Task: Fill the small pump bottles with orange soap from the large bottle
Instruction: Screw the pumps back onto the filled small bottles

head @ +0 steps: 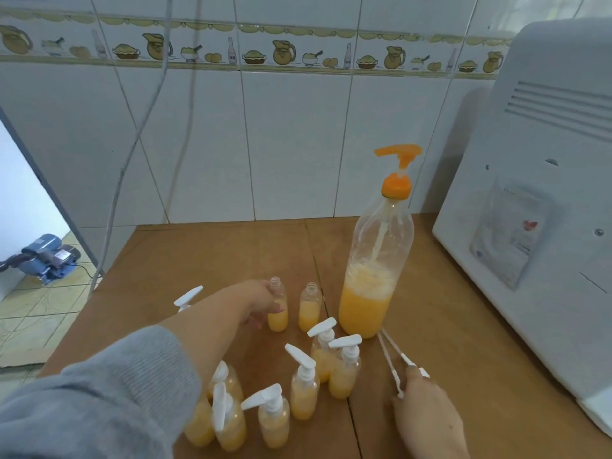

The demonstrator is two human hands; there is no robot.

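Note:
The large clear bottle with an orange pump top stands at the back of the wooden table, roughly a third full of orange soap. My left hand grips an uncapped small bottle holding orange soap. A second uncapped small bottle stands just right of it. My right hand pinches white pump tops by their heads, their dip tubes pointing toward the large bottle. Several capped small bottles filled with soap stand in front.
A white appliance takes up the table's right side. A tiled wall rises behind, with a cable hanging down it. Another white pump head shows behind my left forearm. A blue motor sits on the floor at left.

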